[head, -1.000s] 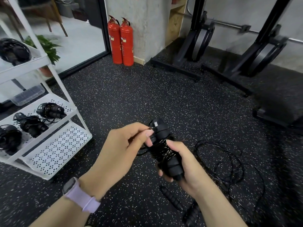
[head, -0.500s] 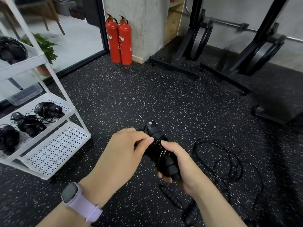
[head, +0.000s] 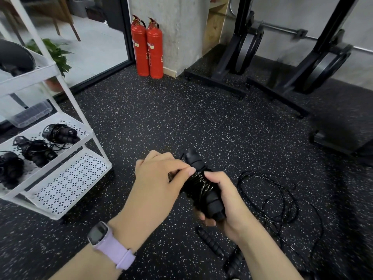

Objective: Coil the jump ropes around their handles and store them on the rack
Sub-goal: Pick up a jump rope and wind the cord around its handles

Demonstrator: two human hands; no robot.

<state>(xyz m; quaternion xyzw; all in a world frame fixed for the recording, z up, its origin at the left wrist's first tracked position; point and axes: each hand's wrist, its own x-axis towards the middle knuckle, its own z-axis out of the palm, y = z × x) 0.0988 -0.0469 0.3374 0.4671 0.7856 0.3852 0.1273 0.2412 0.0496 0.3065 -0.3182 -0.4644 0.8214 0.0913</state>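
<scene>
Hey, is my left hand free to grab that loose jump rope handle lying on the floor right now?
Probably not yet. The left hand is pinching cord on the wound bundle that the right hand grips. The loose handle lies uncovered below them.

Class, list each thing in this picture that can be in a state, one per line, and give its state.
left hand: pinching the cord at the bundle
right hand: gripping the handles
held jump rope: cord wound round its handles
loose jump rope: uncoiled on the floor
coiled ropes: lying on the rack's middle shelf
rack: bottom shelf bare
</scene>
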